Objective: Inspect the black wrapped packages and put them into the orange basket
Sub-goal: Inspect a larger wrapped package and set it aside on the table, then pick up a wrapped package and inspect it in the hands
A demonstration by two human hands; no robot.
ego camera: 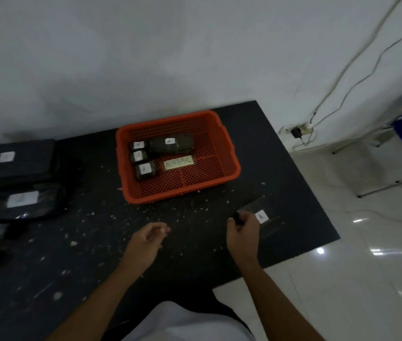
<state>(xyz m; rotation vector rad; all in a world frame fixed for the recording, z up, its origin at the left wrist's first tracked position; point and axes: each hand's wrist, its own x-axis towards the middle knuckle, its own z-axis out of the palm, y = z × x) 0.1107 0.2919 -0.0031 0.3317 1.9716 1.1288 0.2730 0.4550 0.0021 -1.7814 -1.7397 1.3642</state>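
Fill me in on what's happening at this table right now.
A person is sorting black wrapped packages into an orange basket on a dark table. The right hand grips a flat black package with a white label, held just above the table near the basket's front right corner. The left hand hovers empty, fingers loosely curled. Four labelled packages already lie in the basket's left half beside a paper sign. More labelled packages wait at the table's left.

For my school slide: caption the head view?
Right hand holds flat black wrapped package near orange plastic mesh basket.
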